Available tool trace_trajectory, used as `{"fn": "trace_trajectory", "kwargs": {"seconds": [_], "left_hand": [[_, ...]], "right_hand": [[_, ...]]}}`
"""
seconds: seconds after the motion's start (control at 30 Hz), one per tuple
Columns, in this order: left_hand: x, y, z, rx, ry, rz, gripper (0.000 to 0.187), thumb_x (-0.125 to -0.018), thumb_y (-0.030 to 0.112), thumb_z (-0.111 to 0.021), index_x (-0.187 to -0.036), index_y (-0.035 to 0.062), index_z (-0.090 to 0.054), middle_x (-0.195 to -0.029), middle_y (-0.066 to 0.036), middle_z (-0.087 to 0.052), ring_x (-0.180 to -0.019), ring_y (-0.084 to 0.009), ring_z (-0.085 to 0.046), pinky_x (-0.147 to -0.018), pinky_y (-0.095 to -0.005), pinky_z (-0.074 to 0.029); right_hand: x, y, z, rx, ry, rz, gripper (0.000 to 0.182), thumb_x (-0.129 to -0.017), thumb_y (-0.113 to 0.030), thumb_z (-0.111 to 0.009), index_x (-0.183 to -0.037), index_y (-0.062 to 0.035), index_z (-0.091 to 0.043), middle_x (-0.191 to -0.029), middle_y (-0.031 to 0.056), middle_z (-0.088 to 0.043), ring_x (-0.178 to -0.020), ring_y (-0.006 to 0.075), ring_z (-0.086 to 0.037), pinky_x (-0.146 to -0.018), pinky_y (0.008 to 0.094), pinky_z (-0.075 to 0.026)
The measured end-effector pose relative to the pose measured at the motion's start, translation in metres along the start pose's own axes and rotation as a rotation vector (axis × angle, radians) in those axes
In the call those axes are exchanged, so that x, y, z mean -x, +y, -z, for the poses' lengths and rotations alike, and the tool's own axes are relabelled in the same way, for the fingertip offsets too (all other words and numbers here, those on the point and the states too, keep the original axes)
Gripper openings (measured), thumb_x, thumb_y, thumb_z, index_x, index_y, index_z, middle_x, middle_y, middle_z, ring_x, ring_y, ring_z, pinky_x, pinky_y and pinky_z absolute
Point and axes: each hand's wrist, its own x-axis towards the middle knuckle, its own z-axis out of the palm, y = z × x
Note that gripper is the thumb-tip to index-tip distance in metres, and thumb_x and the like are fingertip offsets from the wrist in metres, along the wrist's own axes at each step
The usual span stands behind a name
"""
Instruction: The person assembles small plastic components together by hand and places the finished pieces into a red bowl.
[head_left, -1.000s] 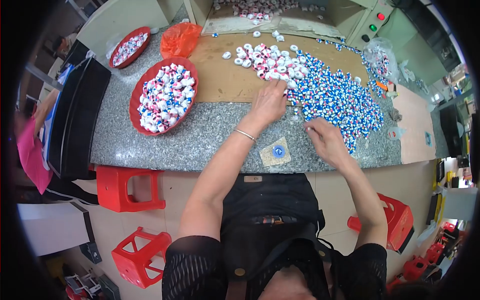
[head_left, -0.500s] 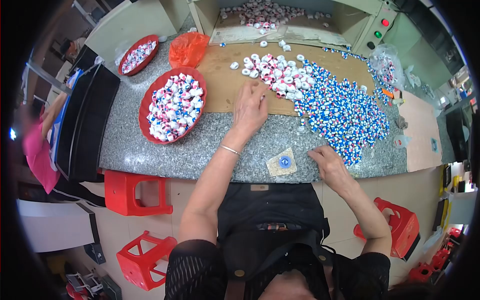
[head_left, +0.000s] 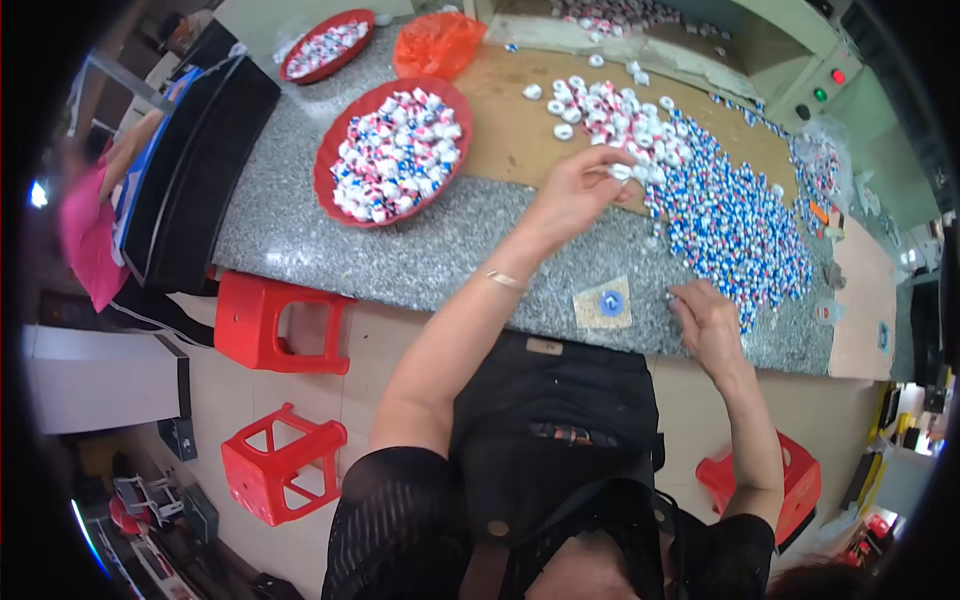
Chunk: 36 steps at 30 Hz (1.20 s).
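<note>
My left hand [head_left: 575, 190] reaches to the near edge of a heap of white and pink rounded pieces [head_left: 612, 112]. Thumb and forefinger pinch one white piece [head_left: 620, 172]. My right hand [head_left: 710, 325] is low over the counter, left of the near end of a spread of small blue, white and pink pieces [head_left: 740, 225]. Its fingertips are pressed together; whatever they hold is too small to make out. Between the hands and nearer my body, a round blue piece [head_left: 611, 303] sits on a beige square pad [head_left: 590, 315].
A red scalloped bowl [head_left: 325, 165] full of mixed pieces stands at left, with a smaller red bowl [head_left: 290, 72] behind it. An orange plastic bag [head_left: 438, 45] lies alongside. Cardboard [head_left: 500, 130] covers part of the granite counter [head_left: 400, 270]. Another person [head_left: 95, 225] is at far left.
My left hand has moved right, from the cardboard to the white pieces, and now pinches one. My right hand stays near the small pieces. The whole view has shifted and tilted.
</note>
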Motion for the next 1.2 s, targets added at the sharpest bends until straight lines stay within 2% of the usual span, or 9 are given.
{"fn": "trace_trajectory", "kwargs": {"seconds": [0.13, 0.23, 0.5, 0.7, 0.8, 0.9, 1.0, 1.1, 1.2], "left_hand": [[0.087, -0.016, 0.002, 0.283, 0.064, 0.14, 0.035, -0.094, 0.002, -0.056, -0.129, -0.0002, -0.054, -0.12, -0.016, -0.061, -0.094, -0.0193, -0.066, -0.087, -0.0301, -0.053], [0.138, -0.027, 0.006, 0.313, 0.164, 0.253, 0.036, -0.093, 0.002, -0.057, -0.129, 0.0006, -0.054, -0.122, -0.017, -0.061, -0.093, -0.0189, -0.067, -0.084, -0.0293, -0.055], [0.167, -0.023, 0.015, 0.507, 0.146, 0.137, 0.033, -0.09, 0.001, -0.061, -0.123, -0.0016, -0.058, -0.12, -0.018, -0.062, -0.102, -0.0218, -0.065, -0.09, -0.0291, -0.054], [0.162, -0.029, 0.013, 0.17, 0.124, -0.008, 0.033, -0.087, -0.007, -0.063, -0.119, -0.004, -0.058, -0.113, -0.012, -0.062, -0.103, -0.0205, -0.065, -0.092, -0.0288, -0.053], [0.157, -0.04, 0.003, 0.143, 0.158, -0.001, 0.032, -0.086, -0.011, -0.061, -0.117, -0.0047, -0.058, -0.113, -0.009, -0.061, -0.104, -0.0192, -0.064, -0.094, -0.0283, -0.052], [0.15, -0.046, -0.007, -0.068, 0.185, -0.103, 0.032, -0.084, -0.012, -0.062, -0.115, -0.0049, -0.059, -0.112, -0.009, -0.06, -0.103, -0.0181, -0.064, -0.092, -0.0281, -0.054], [0.145, -0.05, -0.017, -0.333, 0.2, -0.252, 0.032, -0.083, -0.012, -0.063, -0.113, -0.0037, -0.061, -0.111, -0.009, -0.059, -0.101, -0.0167, -0.064, -0.086, -0.0279, -0.057], [0.142, -0.053, -0.026, -0.586, 0.196, -0.463, 0.035, -0.078, -0.01, -0.068, -0.111, -0.0008, -0.063, -0.107, -0.013, -0.062, -0.091, -0.019, -0.066, -0.074, -0.0279, -0.058], [0.143, -0.051, -0.033, -0.645, 0.152, -0.512, 0.036, -0.078, -0.006, -0.069, -0.113, -0.0003, -0.064, -0.102, -0.015, -0.065, -0.084, -0.0205, -0.067, -0.069, -0.0256, -0.057]], "right_hand": [[0.008, 0.006, -0.004, 0.161, -0.093, 0.028, 0.01, -0.08, 0.0, -0.066, -0.09, 0.002, -0.066, -0.081, 0.0158, -0.062, -0.074, 0.0347, -0.062, -0.063, 0.0406, -0.049], [0.003, -0.011, -0.001, -0.025, -0.082, 0.017, 0.009, -0.081, -0.002, -0.066, -0.089, 0.0015, -0.066, -0.079, 0.0148, -0.06, -0.073, 0.0341, -0.061, -0.063, 0.0416, -0.048], [-0.029, -0.044, -0.022, 0.161, -0.242, 0.288, 0.013, -0.068, 0.002, -0.06, -0.081, 0.0004, -0.059, -0.08, 0.0153, -0.055, -0.08, 0.0352, -0.059, -0.068, 0.0437, -0.049], [-0.034, -0.041, -0.027, 0.19, -0.331, 0.339, 0.011, -0.069, 0.001, -0.061, -0.08, 0.0005, -0.059, -0.081, 0.0159, -0.056, -0.08, 0.0358, -0.06, -0.068, 0.0445, -0.049], [-0.03, -0.044, -0.026, 0.105, -0.252, 0.297, 0.009, -0.073, 0.0, -0.063, -0.082, 0.0005, -0.062, -0.079, 0.0173, -0.058, -0.077, 0.0375, -0.061, -0.066, 0.0439, -0.049], [-0.023, -0.049, -0.022, -0.05, -0.128, 0.132, 0.008, -0.082, -0.003, -0.064, -0.089, 0.0007, -0.067, -0.078, 0.0129, -0.063, -0.071, 0.027, -0.064, -0.064, 0.0361, -0.051], [-0.017, -0.058, -0.02, -0.624, -0.162, -0.314, 0.012, -0.088, -0.007, -0.065, -0.097, 0.0004, -0.07, -0.078, 0.0064, -0.066, -0.069, 0.0124, -0.063, -0.063, 0.0276, -0.05], [-0.012, -0.057, -0.016, -0.869, -0.245, -0.455, 0.014, -0.09, -0.008, -0.065, -0.101, 0.0, -0.07, -0.078, 0.0, -0.066, -0.072, 0.0041, -0.058, -0.062, 0.0236, -0.049], [-0.006, -0.054, -0.018, -0.866, -0.277, -0.484, 0.015, -0.088, -0.007, -0.067, -0.101, -0.0004, -0.07, -0.076, 0.002, -0.066, -0.07, 0.0084, -0.061, -0.061, 0.0266, -0.05]]}}
